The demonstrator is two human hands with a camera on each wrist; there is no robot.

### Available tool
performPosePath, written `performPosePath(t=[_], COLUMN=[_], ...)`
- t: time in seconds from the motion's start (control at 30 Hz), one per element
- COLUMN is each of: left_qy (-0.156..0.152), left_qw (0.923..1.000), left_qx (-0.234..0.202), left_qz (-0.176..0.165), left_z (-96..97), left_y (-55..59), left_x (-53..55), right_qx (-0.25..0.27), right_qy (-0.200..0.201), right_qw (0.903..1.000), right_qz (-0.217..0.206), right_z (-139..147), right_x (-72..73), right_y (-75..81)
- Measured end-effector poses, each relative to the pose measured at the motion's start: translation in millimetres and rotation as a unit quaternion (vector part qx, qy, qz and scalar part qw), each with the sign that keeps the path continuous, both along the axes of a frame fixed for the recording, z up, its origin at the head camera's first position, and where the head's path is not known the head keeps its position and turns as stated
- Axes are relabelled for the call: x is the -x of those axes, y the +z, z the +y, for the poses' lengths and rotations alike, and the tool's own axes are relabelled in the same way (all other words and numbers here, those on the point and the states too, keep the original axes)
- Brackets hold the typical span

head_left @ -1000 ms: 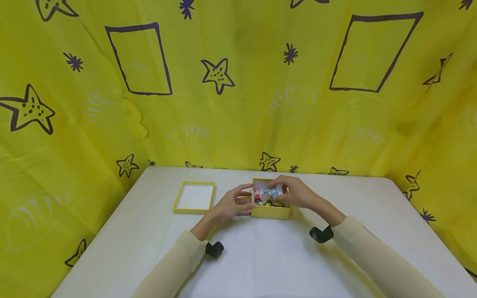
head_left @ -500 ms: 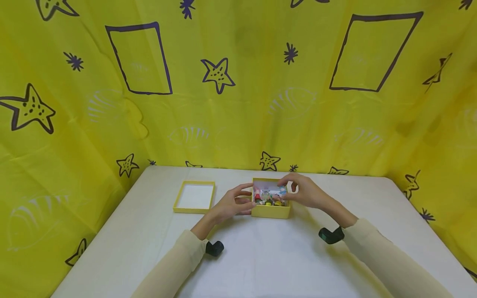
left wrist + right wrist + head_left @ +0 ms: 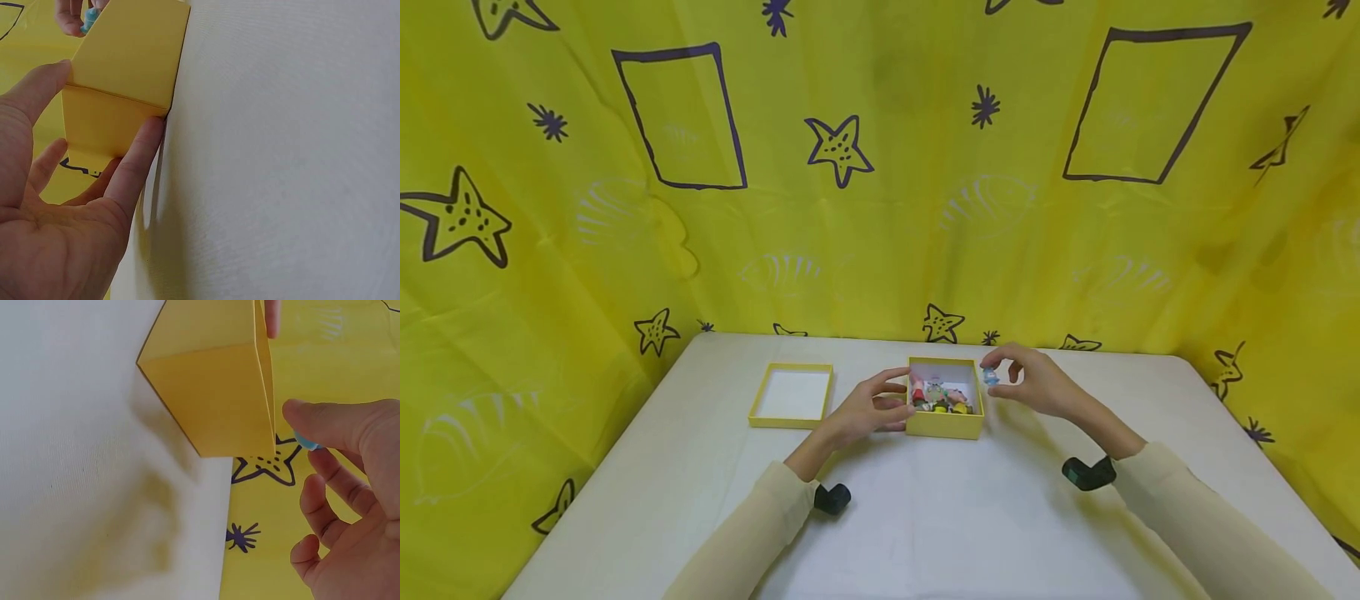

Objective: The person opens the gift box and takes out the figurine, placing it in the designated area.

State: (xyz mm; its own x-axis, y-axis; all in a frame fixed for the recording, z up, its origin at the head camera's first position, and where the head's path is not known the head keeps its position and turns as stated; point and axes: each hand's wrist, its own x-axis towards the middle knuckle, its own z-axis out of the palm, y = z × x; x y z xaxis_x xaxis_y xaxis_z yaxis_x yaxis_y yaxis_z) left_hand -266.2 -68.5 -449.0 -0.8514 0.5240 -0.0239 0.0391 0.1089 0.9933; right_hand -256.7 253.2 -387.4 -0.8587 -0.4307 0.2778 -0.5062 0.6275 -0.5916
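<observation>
A small light-blue toy figurine (image 3: 991, 377) is pinched between the thumb and fingers of my right hand (image 3: 1037, 383), just right of the yellow box (image 3: 943, 427) and at about rim height. In the right wrist view the figurine (image 3: 306, 441) is mostly hidden behind the thumb. The box stands without its lid and has several small colourful figurines (image 3: 938, 396) inside. My left hand (image 3: 859, 414) rests against the box's left side. Its fairly straight fingers (image 3: 134, 162) touch the yellow wall in the left wrist view, with one fingertip up at the rim.
Left of the left hand, a shallow yellow-rimmed box lid (image 3: 791, 396) with a white inside lies on the white table (image 3: 917, 517). Behind and beside the table hangs a yellow curtain (image 3: 880, 233) with drawn starfish. A dark wrist camera (image 3: 1088, 473) sits at each sleeve.
My right hand has drawn the light-blue figurine up out of the box and past its right wall. The left hand and the box have stayed in place.
</observation>
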Motion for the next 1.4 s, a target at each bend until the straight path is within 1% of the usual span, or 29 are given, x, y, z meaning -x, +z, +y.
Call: performPosePath(t=[0.17,0.33,0.63,0.8,1.03,1.23,1.4], left_qy=[-0.001,-0.001,-0.008,-0.007,-0.006,-0.004,-0.001], left_qw=[1.0,0.9999,1.0,1.0,1.0,1.0,0.9999], left_qx=[0.001,0.009,-0.003,0.004,0.004,0.001,0.009], left_qz=[0.001,0.006,-0.001,0.004,0.004,0.003,0.004], left_z=[-0.5,-1.3,-1.6,-1.4,-1.4,-1.2,-1.2], left_y=[-0.4,1.4,1.3,2.9,5.4,3.6,2.1], left_x=[0.5,-0.6,-0.1,-0.7,-2.6,-1.6,-0.5], right_qx=[-0.002,0.0,-0.01,-0.008,-0.004,-0.009,-0.014], right_qy=[-0.011,-0.021,-0.046,-0.048,-0.057,-0.071,-0.083], right_qw=[0.9999,0.9998,0.9987,0.9984,0.9975,0.9959,0.9944], right_qz=[-0.008,-0.007,-0.022,-0.029,-0.043,-0.055,-0.063], right_z=[7.8,14.4,26.0,30.6,36.3,41.7,47.8], right_x=[2.3,3.8,9.6,11.8,15.7,18.9,20.3], right_y=[-0.2,0.1,-3.0,-4.6,-10.2,-15.9,-21.4])
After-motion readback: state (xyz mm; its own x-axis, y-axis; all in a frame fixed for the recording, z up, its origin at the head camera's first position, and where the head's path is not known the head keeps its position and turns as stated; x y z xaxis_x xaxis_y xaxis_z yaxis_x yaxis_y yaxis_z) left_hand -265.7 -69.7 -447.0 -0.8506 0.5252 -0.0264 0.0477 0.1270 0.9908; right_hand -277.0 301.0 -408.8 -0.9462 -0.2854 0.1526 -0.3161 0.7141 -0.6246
